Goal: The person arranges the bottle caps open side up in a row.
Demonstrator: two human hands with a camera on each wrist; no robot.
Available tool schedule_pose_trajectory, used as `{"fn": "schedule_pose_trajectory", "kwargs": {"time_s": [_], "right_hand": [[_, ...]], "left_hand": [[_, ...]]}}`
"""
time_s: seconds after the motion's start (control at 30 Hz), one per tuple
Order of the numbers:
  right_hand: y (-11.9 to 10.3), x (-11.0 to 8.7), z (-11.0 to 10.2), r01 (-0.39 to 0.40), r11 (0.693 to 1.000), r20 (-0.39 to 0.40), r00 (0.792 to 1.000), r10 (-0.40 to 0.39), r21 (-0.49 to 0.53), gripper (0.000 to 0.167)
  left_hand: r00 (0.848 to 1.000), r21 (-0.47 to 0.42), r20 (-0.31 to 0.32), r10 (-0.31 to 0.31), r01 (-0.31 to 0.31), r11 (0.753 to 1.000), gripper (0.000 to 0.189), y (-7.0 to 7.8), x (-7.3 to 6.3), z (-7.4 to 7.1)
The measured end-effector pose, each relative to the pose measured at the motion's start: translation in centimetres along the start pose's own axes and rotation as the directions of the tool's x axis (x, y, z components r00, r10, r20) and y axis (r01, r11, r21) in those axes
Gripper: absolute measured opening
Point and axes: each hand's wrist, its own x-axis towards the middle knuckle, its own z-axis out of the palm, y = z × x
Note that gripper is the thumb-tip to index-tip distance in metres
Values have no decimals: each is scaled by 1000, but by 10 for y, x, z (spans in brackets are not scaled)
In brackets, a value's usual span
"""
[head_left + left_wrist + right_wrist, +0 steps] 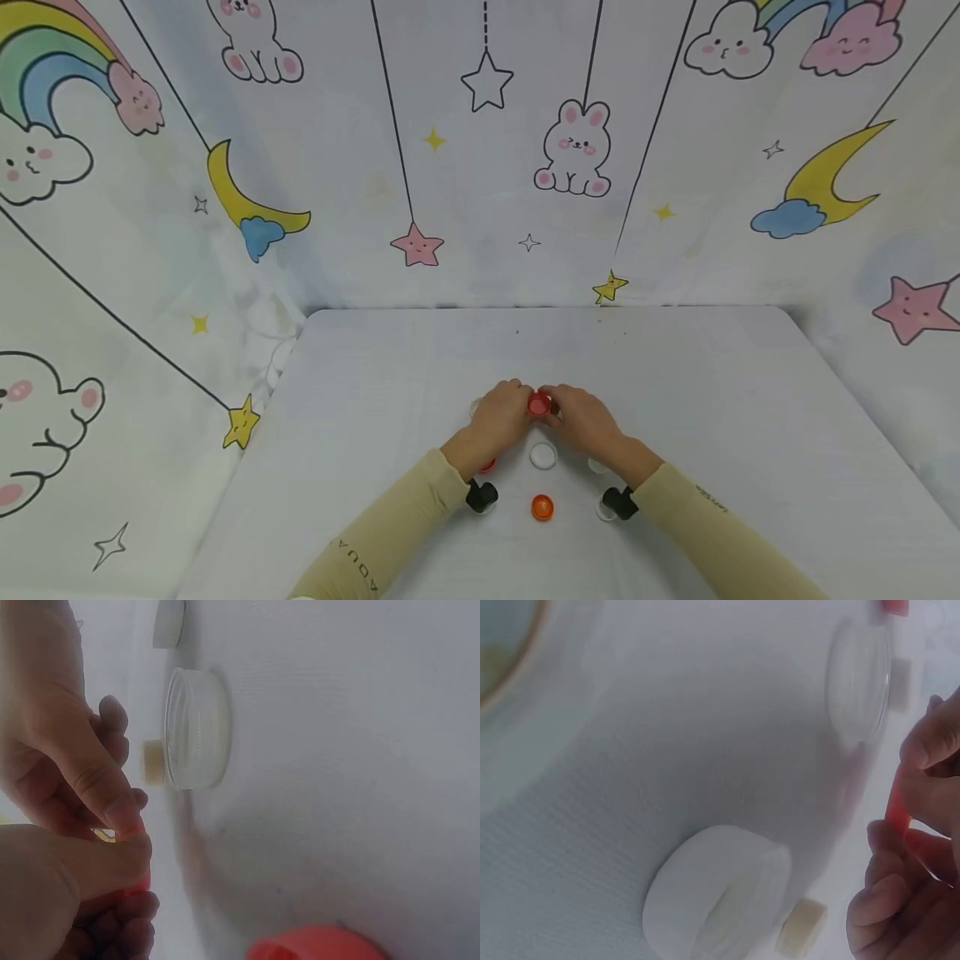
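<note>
Both hands meet at a small round red cap (539, 404) near the middle of the table. My left hand (501, 416) pinches it from the left, thumb and fingertips at its edge. From the other side my right hand (587, 419) pinches the same cap. Seen edge-on in the right wrist view, the red cap (897, 801) is mostly covered by fingers. Just nearer than the hands lies a clear shallow round cap (543, 456). A second red cap (487, 465) is partly hidden under the left wrist.
An orange cap (542, 507) lies nearest the front. White caps lie around the forearms, one (605, 509) by the right wrist and one (597, 467) partly under the right hand. A pale beige round piece (802, 928) shows beyond a white cap (705, 896).
</note>
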Motion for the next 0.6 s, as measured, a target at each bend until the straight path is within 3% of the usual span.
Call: {"fn": "schedule_pose_trajectory", "kwargs": {"time_s": [0.17, 0.37, 0.6], "right_hand": [[-3, 0, 0, -25, 1000, 27, 999, 25, -7, 41], [-3, 1, 0, -42, 999, 58, 997, 41, 8, 40], [0, 2, 3, -39, 999, 61, 997, 39, -3, 37]], "left_hand": [[1000, 17, -13, 18, -18, 1000, 11, -1, -1, 1], [1000, 24, 22, 21, -22, 999, 11, -2, -1, 2], [997, -12, -38, 74, -74, 997, 8, -6, -1, 7]]}}
